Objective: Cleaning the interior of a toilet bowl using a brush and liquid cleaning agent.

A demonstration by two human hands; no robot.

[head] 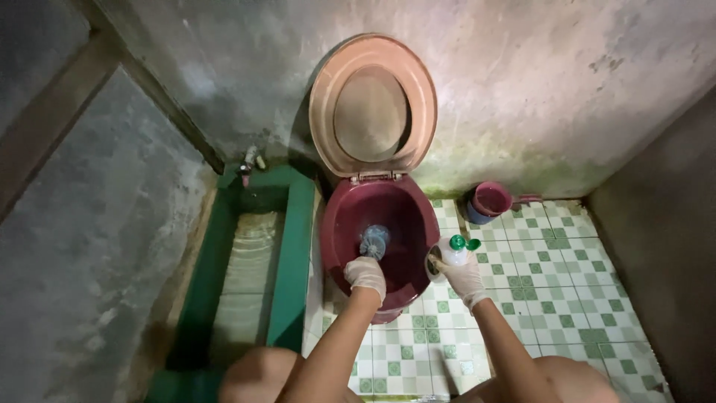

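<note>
A dark red toilet bowl (406, 224) stands against the wall with its pink seat and lid (373, 104) raised. My left hand (365, 275), in a white glove, grips the handle of a toilet brush whose blue-white bristle head (374, 242) is down inside the bowl. My right hand (464, 276), also gloved, holds a white bottle with a green nozzle (455, 250) just beside the bowl's right rim, its cap flipped open.
A green-tiled water tank (291, 246) full of water lies left of the toilet, with a tap (246, 168) above it. A pink dipper (490, 200) sits on the green-and-white checked floor (544, 283). Rough concrete walls close in all around.
</note>
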